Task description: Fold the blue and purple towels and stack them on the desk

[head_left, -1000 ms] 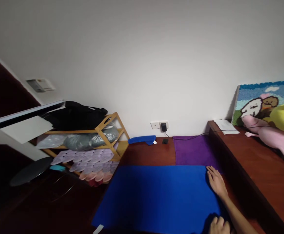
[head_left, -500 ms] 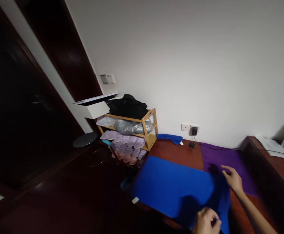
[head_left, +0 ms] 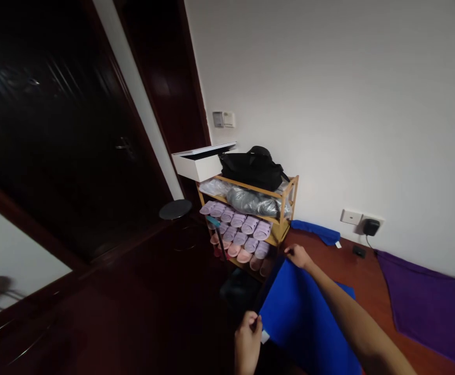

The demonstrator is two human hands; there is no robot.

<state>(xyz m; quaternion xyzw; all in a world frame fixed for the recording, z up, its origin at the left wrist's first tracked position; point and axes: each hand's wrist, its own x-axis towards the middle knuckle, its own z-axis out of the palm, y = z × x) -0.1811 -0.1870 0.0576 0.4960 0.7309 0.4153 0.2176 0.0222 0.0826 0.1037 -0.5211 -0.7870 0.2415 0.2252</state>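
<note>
A blue cloth is lifted at its left edge above the brown table. My left hand pinches its near left corner, close to a small white tag. At the far left corner, my right hand grips the cloth between thumb and fingers, its forearm reaching across the blue fabric. Part of the cloth behind that forearm is hidden. A purple cloth lies flat on the right side of the table.
Beyond the table is a wooden rack with slippers, a black bag and a white box. A folded blue cloth and a plugged-in black adapter are by the wall. A round stool is further left.
Both hands have moved left to the cloth's left corners and taken hold there, raising that edge. The view has turned left, showing more of the door.
</note>
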